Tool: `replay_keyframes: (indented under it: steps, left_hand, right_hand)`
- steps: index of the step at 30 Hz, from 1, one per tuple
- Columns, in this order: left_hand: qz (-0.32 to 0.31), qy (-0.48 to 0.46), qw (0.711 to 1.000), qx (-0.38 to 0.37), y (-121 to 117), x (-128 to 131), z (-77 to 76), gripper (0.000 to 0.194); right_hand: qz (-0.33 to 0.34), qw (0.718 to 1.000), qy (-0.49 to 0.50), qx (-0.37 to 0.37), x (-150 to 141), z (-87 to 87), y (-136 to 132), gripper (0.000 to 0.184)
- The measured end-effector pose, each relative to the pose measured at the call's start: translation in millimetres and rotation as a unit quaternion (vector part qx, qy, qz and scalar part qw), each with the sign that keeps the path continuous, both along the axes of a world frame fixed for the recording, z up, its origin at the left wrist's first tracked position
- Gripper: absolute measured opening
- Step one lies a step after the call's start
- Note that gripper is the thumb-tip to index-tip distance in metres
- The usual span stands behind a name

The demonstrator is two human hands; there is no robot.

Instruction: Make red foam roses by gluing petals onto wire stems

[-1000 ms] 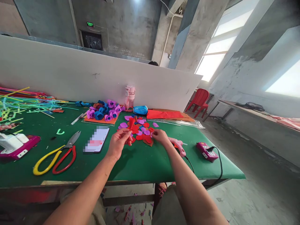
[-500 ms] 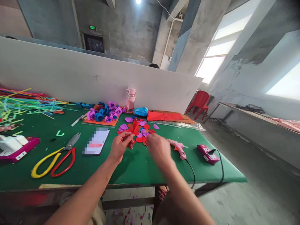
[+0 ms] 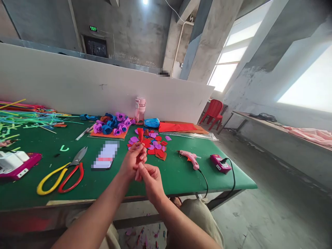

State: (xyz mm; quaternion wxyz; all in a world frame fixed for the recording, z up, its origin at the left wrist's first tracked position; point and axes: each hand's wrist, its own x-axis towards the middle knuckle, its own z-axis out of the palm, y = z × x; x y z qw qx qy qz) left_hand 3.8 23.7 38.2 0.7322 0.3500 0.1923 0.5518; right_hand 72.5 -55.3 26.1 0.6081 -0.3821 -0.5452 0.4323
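My left hand point(image 3: 134, 159) pinches a red crepe-paper petal point(image 3: 140, 134), narrow at the bottom and wider at the top, standing upright above the fingers. Just below and touching it, my right hand point(image 3: 150, 176) is closed, thumb against fingers; whatever lies in that pinch is hidden. Behind the hands spreads a pile of loose cut petals point(image 3: 157, 146) in red, purple and brown. To the right lies a pink hot glue gun point(image 3: 190, 158), its nozzle pointing left. Finished purple and blue paper flowers point(image 3: 111, 123) are heaped on an orange sheet at the back.
Shears point(image 3: 64, 169) with yellow and red handles and a phone point(image 3: 105, 155) lie left. Power strips point(image 3: 220, 163) sit at both sides, a cord hanging off the right edge. A pink bottle point(image 3: 140, 110), blue pouch point(image 3: 151, 122) and red paper point(image 3: 177, 127) line the back.
My right hand has swung left from beside the glue gun to meet my left hand. The petal is now held more upright, and the view has shifted slightly to the right.
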Motion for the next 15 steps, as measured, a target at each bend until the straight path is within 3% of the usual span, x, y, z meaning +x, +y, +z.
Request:
replay_keyframes:
  steps: [2,4,5,6,8,9,12,15]
  left_hand:
    - [0.055,-0.009,0.998,0.018,3,-7,3.1,0.023]
    - [0.125,0.009,0.991,0.045,8,-15,3.1,0.021]
    - [0.147,0.026,0.987,0.055,11,-17,2.0,0.02]
    - [0.158,0.043,0.985,0.063,13,-19,0.2,0.019]
    - [0.152,0.069,0.983,0.071,16,-20,-4.4,0.018]
    - [0.144,0.078,0.984,0.074,17,-19,-6.6,0.018]
    - [0.128,0.095,0.984,0.08,18,-15,-11.5,0.019]
    - [0.121,0.103,0.985,0.074,18,-12,-13.1,0.021]
  right_hand:
    - [-0.058,0.998,-0.016,-0.009,18,-10.6,7,0.046]
    - [-0.132,0.984,-0.123,0.006,47,-12.5,24,0.038]
    - [-0.186,0.958,-0.217,0.008,65,-10.5,36,0.033]
    - [-0.22,0.916,-0.336,-0.011,82,-7.4,51,0.029]
    - [-0.205,0.794,-0.564,-0.101,112,-0.4,83,0.023]
    - [-0.193,0.771,-0.593,-0.126,123,2.1,98,0.018]
    - [-0.169,0.737,-0.633,-0.168,139,2.4,133,0.009]
    - [-0.149,0.72,-0.652,-0.185,138,-6.2,148,0.009]
